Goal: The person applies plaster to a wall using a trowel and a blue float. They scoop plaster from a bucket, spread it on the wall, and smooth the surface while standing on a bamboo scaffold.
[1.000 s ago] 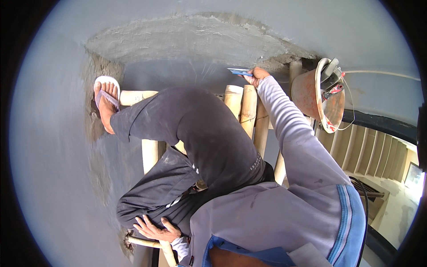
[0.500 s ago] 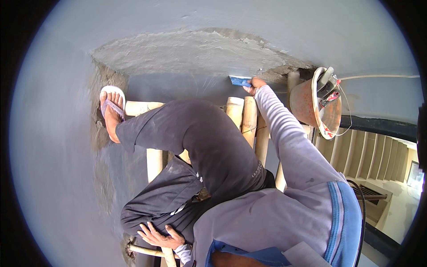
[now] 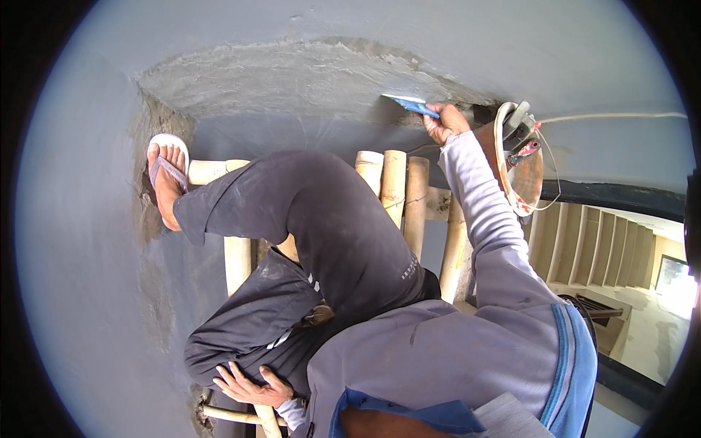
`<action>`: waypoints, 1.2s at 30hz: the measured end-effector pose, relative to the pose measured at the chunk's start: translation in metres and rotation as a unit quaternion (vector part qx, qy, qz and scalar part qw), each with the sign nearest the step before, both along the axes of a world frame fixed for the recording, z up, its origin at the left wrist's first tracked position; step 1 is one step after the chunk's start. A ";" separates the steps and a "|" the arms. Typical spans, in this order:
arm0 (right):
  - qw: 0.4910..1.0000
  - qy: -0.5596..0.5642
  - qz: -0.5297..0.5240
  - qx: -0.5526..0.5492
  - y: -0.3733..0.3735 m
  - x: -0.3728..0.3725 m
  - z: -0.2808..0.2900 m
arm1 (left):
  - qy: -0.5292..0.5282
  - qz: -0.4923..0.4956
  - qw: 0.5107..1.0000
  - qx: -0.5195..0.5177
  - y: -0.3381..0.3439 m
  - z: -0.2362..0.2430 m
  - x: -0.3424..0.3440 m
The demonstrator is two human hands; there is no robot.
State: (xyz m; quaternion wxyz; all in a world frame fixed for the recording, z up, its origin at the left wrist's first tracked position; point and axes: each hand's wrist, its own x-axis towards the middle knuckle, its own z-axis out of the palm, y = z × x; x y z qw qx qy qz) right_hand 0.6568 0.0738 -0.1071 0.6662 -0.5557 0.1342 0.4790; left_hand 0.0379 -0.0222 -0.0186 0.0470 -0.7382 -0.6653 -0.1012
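Note:
In my right hand (image 3: 447,124) is a blue putty knife (image 3: 415,106) with a pale blade edge. My fingers are closed round its handle, and the blade lies at the lower right part of a rough grey plaster patch (image 3: 277,80) on the wall. The patch looks smeared, with ragged edges against the smoother paint. My left hand (image 3: 255,388) rests on the knee of my dark trousers (image 3: 241,328), fingers spread and nothing in them.
Bamboo poles (image 3: 393,188) form a scaffold under me. A worn bucket (image 3: 529,182) with tools, one a red-and-black handle (image 3: 522,155), hangs or stands right of my right hand. A pale cable (image 3: 621,115) runs along the wall. Stairs (image 3: 599,244) lie below right.
My right hand has moved up and to the right with the putty knife, which is now tilted and against the plaster patch. The left hand stays on the knee. The view has shifted slightly.

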 end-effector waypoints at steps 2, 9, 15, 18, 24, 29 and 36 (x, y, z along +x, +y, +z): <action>0.999 0.021 0.011 0.027 -0.006 0.009 0.020 | -0.006 0.002 1.000 0.000 0.000 -0.003 -0.002; 0.995 -0.010 0.016 0.099 -0.003 -0.013 0.099 | -0.010 0.006 1.000 0.008 0.000 -0.004 -0.002; 0.984 -0.086 0.107 0.114 -0.031 -0.075 0.105 | -0.010 0.012 1.000 0.016 -0.003 -0.003 -0.003; 0.992 -0.004 0.111 0.067 -0.023 -0.085 0.038 | -0.017 0.007 1.000 0.001 -0.002 -0.003 -0.001; 0.990 0.042 0.127 -0.049 0.062 -0.108 -0.069 | 0.000 -0.001 1.000 0.007 -0.001 -0.002 -0.001; 0.985 0.100 0.128 -0.061 0.103 -0.133 -0.122 | -0.003 0.024 1.000 -0.004 0.002 0.004 0.006; 0.996 0.055 0.050 -0.041 0.120 -0.138 -0.139 | 0.005 0.011 1.000 -0.016 0.001 0.004 0.003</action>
